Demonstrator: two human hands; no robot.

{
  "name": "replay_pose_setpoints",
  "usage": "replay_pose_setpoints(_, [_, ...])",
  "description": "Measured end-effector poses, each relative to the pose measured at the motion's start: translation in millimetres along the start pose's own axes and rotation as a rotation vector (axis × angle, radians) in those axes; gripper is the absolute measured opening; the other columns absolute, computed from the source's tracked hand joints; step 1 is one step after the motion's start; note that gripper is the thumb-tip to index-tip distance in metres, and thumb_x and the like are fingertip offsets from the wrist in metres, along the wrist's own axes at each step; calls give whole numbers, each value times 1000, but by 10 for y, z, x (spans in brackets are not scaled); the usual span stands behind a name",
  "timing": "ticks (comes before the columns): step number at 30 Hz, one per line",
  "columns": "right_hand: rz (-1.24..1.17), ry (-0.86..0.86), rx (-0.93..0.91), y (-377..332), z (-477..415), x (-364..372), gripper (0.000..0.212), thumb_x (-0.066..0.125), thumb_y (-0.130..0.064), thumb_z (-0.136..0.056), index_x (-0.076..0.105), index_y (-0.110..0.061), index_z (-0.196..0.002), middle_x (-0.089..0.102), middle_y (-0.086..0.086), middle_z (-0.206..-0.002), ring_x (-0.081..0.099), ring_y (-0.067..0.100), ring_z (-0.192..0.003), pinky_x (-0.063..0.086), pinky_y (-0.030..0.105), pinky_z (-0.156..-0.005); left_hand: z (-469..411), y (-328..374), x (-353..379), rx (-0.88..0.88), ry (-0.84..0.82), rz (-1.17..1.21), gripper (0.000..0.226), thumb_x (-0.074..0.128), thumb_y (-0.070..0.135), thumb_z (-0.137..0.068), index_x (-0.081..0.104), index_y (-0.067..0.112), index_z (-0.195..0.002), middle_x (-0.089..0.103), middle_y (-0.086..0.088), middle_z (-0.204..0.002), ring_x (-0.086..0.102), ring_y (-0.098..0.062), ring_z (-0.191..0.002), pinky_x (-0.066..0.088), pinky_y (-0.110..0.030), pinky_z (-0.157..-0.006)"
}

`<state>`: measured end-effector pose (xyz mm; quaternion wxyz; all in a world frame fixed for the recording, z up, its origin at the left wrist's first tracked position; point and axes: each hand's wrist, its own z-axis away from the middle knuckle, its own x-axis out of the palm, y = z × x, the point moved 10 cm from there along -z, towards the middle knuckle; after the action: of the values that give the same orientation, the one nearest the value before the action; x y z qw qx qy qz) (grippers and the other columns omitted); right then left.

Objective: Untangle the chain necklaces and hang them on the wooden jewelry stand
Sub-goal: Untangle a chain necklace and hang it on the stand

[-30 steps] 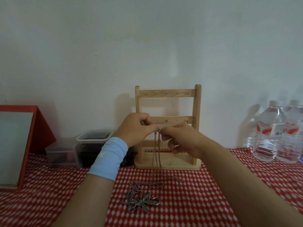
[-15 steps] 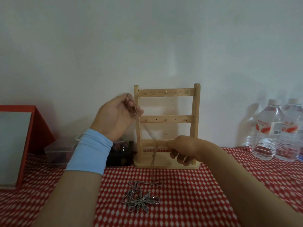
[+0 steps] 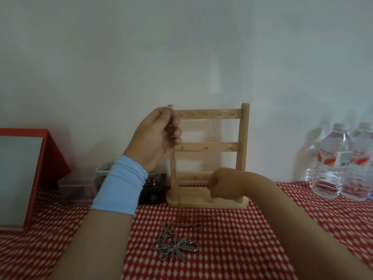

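The left hand (image 3: 159, 138) is holding up near the top left corner of the wooden jewelry stand (image 3: 244, 148), and its fingers are curling round a thin chain (image 3: 174, 174). The chain is hanging straight down in front of the stand's left post, and its low end is reaching the table (image 3: 252, 239) just in front of the stand. The right hand (image 3: 222, 183) is staying low in front of the stand's bottom bar with its fingers curling into a fist; I cannot tell if it is holding anything. A pile of silver necklaces (image 3: 175, 245) with a leaf charm is lying on the table in front of the stand. Two water bottles (image 3: 333, 164) are standing well to the right of the stand.
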<state>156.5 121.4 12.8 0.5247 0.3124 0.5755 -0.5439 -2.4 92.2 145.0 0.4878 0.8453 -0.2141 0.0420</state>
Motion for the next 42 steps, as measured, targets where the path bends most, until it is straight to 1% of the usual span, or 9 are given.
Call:
replay_pose_setpoints(2, [-384,87,-225,-333,55,-102,43,62,-13,-96,59,-15,-139,66,-1,-134,61,16,-123,47,33,-108,30,-84,159,-33,-56,-13,19,36,10,-104,50,13,-90,55,-3,-74,52,-14,-59,50,-26,-52])
replay_pose_setpoints(5, [-848,-13,-447,-656,157,-88,26,60,-7,-100,67,-12,-124,77,3,-110,71,15,-107,52,33,-103,30,-80,214,-22,-50,9,18,36,9,-104,48,13,-91,54,-2,-72,50,-14,-55,44,-24,-47])
replay_pose_setpoints(9, [-802,-105,-434,-578,102,88,26,50,-21,-107,73,-12,-98,57,-5,-65,56,11,-62,50,39,-86,32,198,6,143,78,-251,20,36,6,-102,46,17,-89,48,2,-63,34,-11,-45,23,-21,-39])
replay_pose_setpoints(12, [-714,-199,-323,-377,47,229,40,45,-36,-109,70,-13,-86,40,-8,-58,40,10,-53,45,41,-81,74,385,-101,259,122,-820,17,40,10,-99,48,21,-88,51,2,-65,40,-9,-50,34,-19,-48])
replay_pose_setpoints(19, [-825,-149,-227,-158,8,131,35,56,-37,-103,58,-19,-73,39,-6,-61,27,8,-51,21,22,-45,317,-734,-283,-586,-455,-1454,25,65,45,-87,75,25,-100,72,10,-77,63,-6,-78,47,-25,-78])
replay_pose_setpoints(22, [-607,-74,-223,-102,48,43,13,65,-20,-100,74,-13,-93,49,-9,-60,36,3,-47,29,21,-46,317,-821,-291,-581,-510,-1455,23,68,46,-85,79,29,-97,71,13,-91,60,-6,-90,44,-27,-92])
replay_pose_setpoints(35, [-435,300,-233,-93,26,-346,14,73,-37,-93,81,-26,-87,74,-12,-74,66,3,-67,50,14,-67,173,-657,-604,-572,-249,-1414,27,56,26,-95,76,9,-103,68,-6,-88,59,-18,-78,47,-27,-75])
replay_pose_setpoints(40, [-428,265,-173,17,18,-315,23,72,-42,-92,82,-24,-83,77,6,-86,67,25,-79,57,36,-84,26,-353,-946,-462,9,-1617,21,55,20,-85,77,18,-84,70,-3,-100,63,-25,-90,52,-38,-85])
replay_pose_setpoints(42, [-290,165,-93,91,3,-194,23,71,-39,-93,82,-20,-86,74,-2,-82,65,12,-78,50,29,-77,15,-130,-987,-332,160,-1695,25,49,21,-87,73,21,-79,70,-2,-91,62,-24,-78,50,-33,-74])
